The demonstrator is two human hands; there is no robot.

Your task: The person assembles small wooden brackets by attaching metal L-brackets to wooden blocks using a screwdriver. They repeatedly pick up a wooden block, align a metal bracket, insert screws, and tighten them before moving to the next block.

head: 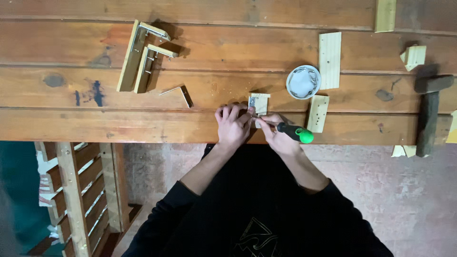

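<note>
Head view: my left hand (232, 124) pins a small pale wooden block (260, 102) with a metal bracket (252, 102), left of the white round screw dish (303, 82). My right hand (276, 129) grips a black-and-green-handled screwdriver (295, 133). Risk, in my judgement: the tip slips towards my pinning fingers.

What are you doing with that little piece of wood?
A person leans over a wooden workbench. The left hand steadies a small wood block with a metal bracket on it. The right hand holds a screwdriver with a black and green handle, tip at the block. A white dish sits nearby.
</note>
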